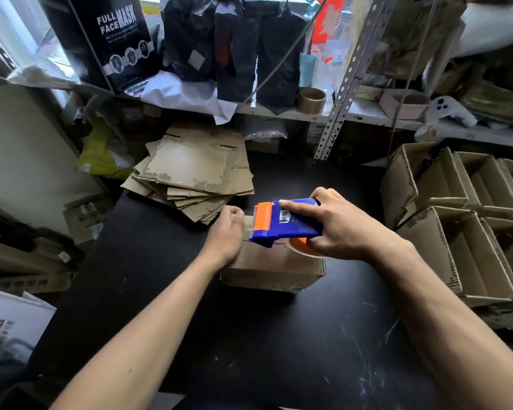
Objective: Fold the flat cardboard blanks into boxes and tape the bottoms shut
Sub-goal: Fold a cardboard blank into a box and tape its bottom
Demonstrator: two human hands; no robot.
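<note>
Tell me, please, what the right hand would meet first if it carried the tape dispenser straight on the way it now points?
Most likely the left hand, which rests on the far-left end of the box. The right hand aims the tape dispenser leftward along the box top; the gap looks small, though depth is unclear.
</note>
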